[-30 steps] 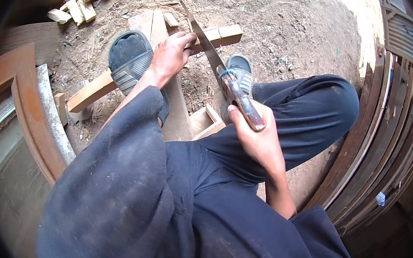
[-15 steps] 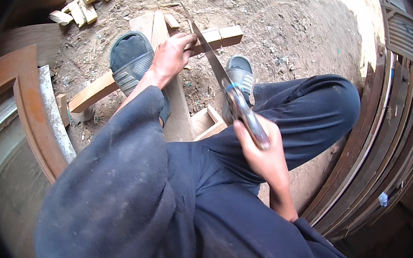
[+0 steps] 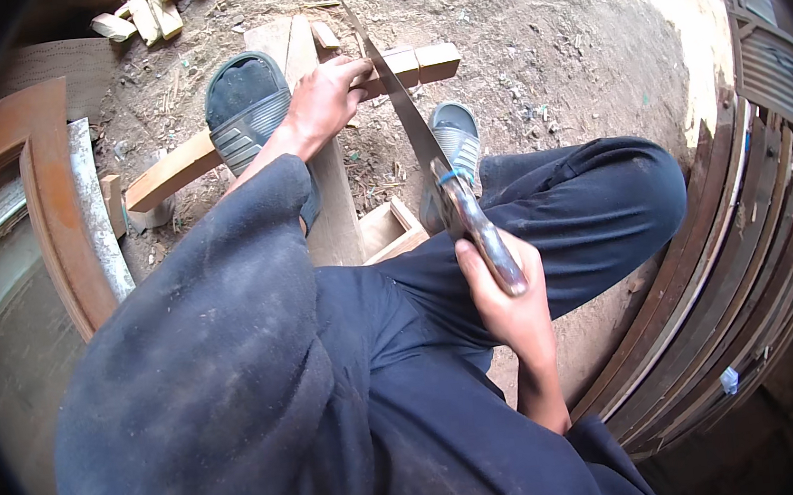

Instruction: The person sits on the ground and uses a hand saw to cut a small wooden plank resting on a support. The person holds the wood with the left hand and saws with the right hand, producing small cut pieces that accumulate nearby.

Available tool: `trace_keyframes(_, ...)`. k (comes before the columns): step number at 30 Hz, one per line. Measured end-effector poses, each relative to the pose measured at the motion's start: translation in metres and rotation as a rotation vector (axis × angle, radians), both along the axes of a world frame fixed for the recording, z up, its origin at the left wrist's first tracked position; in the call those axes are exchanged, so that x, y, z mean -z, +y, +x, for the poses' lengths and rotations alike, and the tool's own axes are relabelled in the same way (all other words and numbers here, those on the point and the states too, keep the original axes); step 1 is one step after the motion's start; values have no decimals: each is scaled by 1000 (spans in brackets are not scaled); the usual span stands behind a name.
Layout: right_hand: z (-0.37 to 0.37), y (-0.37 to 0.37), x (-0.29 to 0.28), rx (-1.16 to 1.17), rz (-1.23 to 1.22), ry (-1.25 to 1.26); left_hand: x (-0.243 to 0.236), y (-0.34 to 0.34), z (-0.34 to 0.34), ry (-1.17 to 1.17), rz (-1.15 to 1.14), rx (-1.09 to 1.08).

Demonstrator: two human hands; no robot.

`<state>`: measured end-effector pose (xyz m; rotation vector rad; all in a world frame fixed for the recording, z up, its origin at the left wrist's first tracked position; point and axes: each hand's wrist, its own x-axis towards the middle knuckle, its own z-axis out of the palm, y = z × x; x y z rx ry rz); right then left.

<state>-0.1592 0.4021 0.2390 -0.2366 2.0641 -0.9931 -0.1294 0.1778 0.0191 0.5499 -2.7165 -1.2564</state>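
Note:
A wooden bar (image 3: 170,178) lies crosswise under my left sandal (image 3: 250,118), its far end reaching right past the saw. My left hand (image 3: 327,103) is closed on the bar, fingertips close beside the blade. My right hand (image 3: 512,301) grips the worn brown handle of a handsaw (image 3: 409,118). The saw's blade slants up and left across the bar, just right of my left fingers. A dark line crosses the bar to the right of the blade. Beneath the bar a flat board (image 3: 330,206) runs toward me.
Short wood offcuts (image 3: 145,19) lie at the far left. An orange-brown wooden frame (image 3: 52,185) leans at left. Long planks (image 3: 696,285) are stacked along the right. A small wooden frame piece (image 3: 395,229) sits between my feet, near my right sandal (image 3: 456,137).
The saw and my right hand have drawn back slightly toward me. My left hand stays on the bar, and the whole view has shifted a little.

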Motion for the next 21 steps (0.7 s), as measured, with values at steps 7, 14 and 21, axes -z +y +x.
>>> trace_keyframes(7, -7, -11, 8, 6, 21, -12, 6, -1, -4, 57, -5, 14)
trace_keyframes(14, -5, -19, 21, 17, 20, 14, 4, 1, -6, -3, 29, 25)
trace_keyframes(21, 1, -3, -6, 4, 18, 17, 3, -5, 0, -57, -46, -3)
